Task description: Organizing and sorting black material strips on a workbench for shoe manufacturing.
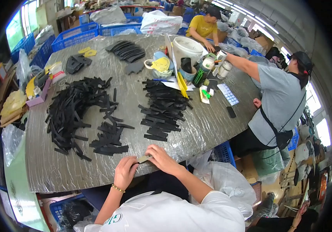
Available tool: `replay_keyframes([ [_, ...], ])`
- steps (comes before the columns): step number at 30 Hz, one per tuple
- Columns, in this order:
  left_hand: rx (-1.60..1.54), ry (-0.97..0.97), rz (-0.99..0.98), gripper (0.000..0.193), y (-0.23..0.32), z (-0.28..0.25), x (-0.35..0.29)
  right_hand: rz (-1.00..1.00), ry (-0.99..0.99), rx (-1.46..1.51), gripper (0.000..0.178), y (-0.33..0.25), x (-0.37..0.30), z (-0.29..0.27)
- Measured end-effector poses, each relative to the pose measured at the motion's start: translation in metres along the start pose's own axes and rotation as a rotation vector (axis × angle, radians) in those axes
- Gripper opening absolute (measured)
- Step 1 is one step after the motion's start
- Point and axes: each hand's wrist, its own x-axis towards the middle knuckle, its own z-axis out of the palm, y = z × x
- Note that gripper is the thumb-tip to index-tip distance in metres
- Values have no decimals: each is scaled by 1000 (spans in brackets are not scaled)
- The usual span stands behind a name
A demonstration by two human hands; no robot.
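Observation:
At the front edge of the table, my left hand (125, 171) and my right hand (161, 157) are close together. Between them is a short narrow strip (144, 159), pale beige on its visible face with a dark part below. The fingers of both hands are closed on its ends, which they partly hide. Just beyond my left hand lies a small heap of black strips (110, 139). A larger tangled pile of black strips (71, 104) spreads to the left. Farther out from my right hand, more black strips (160, 112) lie in a rough stacked row.
Curved black pieces (126, 51) lie at the far side. A white bucket (187, 48), jars and tape rolls crowd the back right. A dark phone (231, 112) rests near a co-worker in grey (278, 89); another in yellow (202, 28) stands beyond. Blue crates (75, 36) line the back.

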Motion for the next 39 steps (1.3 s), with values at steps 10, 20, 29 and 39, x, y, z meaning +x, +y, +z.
replay_keyframes([
  [10, 72, 263, -222, 11, -15, -39, -24, 65, 243, 76, 15, 16, -8, 13],
  [20, 76, 457, -315, 15, -25, -60, -33, 1, 194, -4, 22, -1, 55, 19],
  [29, 85, 479, -283, 18, -16, -57, -26, -53, 238, -3, 23, -20, 86, 63],
  [39, 80, 112, -104, 18, -9, -22, -12, -335, 206, -277, 18, -4, 5, 13],
])
